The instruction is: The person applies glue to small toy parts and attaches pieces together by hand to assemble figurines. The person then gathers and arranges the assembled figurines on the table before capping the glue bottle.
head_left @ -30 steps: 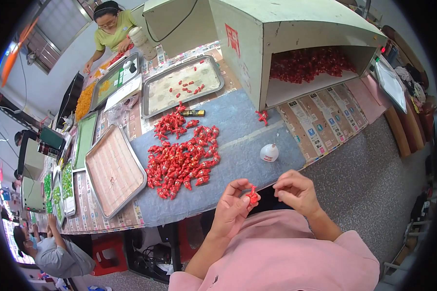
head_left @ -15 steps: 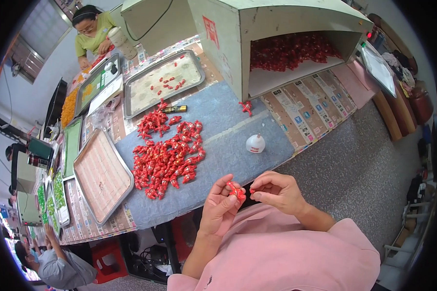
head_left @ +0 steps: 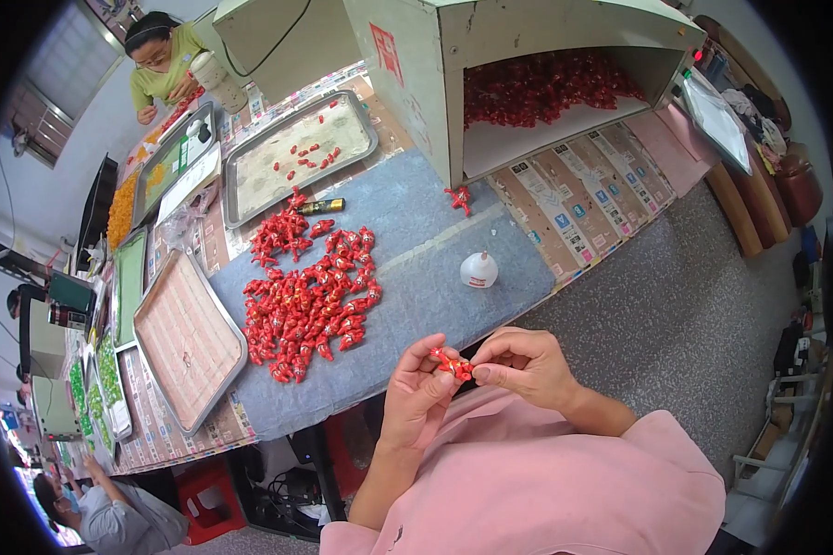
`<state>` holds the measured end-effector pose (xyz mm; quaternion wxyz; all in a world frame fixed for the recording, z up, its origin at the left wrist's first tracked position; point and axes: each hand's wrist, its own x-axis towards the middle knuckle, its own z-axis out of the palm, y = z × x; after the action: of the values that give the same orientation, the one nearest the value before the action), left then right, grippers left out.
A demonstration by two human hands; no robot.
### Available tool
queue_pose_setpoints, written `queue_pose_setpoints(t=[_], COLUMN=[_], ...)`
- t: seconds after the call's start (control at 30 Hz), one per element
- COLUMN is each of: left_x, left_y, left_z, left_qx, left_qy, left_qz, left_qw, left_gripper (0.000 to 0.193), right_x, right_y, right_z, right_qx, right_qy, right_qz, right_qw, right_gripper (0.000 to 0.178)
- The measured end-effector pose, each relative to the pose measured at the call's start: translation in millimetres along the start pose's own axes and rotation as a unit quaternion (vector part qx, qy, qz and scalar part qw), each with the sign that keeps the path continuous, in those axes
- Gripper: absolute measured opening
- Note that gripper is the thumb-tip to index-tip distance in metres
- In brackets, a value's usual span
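Note:
In front of my pink top, my left hand (head_left: 418, 398) grips a small red figurine (head_left: 453, 364) with gold marks between thumb and fingers. My right hand (head_left: 535, 368) pinches thumb and forefinger together at the figurine's right end, touching it. The small red piece in that pinch is mostly hidden by the fingertips. A heap of similar red figurines (head_left: 310, 310) covers the blue-grey cloth (head_left: 407, 305) to the left. Beyond my hands, a white round squeeze bottle (head_left: 478, 270) stands on the cloth, and a single red figurine (head_left: 460, 201) lies farther back.
A pale metal housing (head_left: 403, 102) holds many red pieces. Left stand an empty-looking pink-lined tray (head_left: 190, 342) and a tray with small red parts (head_left: 250, 190). A black-and-gold cylinder (head_left: 321, 206) lies by the heap. Two people (head_left: 162, 69) work at the far left and lower left.
My right hand has moved slightly left, bringing its small red piece from just beside the figurine into contact with it. My left hand stays nearly still. The view has shifted slightly.

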<state>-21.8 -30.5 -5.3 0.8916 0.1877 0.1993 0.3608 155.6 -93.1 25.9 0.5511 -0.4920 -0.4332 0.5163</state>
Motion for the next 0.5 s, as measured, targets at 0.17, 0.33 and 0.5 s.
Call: queue_pose_setpoints(t=[0.17, 0.33, 0.5], left_x=[0.7, 0.8, 0.6], left_y=[-1.0, -4.1, -1.5], left_z=[0.2, -0.2, -0.7], left_qx=[0.041, 0.120, 0.172], left_qy=[-0.003, 0.001, 0.009], left_qz=[0.026, 0.075, 0.072], left_qw=[0.999, 0.990, 0.982], left_gripper=[0.045, 0.042, 0.039], right_x=[-0.2, -0.2, -1.6], right_y=[-3.4, -1.1, 1.4], right_z=[-1.5, -2.9, -4.7], right_qx=[-0.012, 0.058, 0.025], right_qy=[-0.001, -0.001, 0.001], right_qz=[0.014, 0.064, 0.043], right_qw=[1.000, 0.996, 0.999], right_gripper=[0.013, 0.011, 0.010])
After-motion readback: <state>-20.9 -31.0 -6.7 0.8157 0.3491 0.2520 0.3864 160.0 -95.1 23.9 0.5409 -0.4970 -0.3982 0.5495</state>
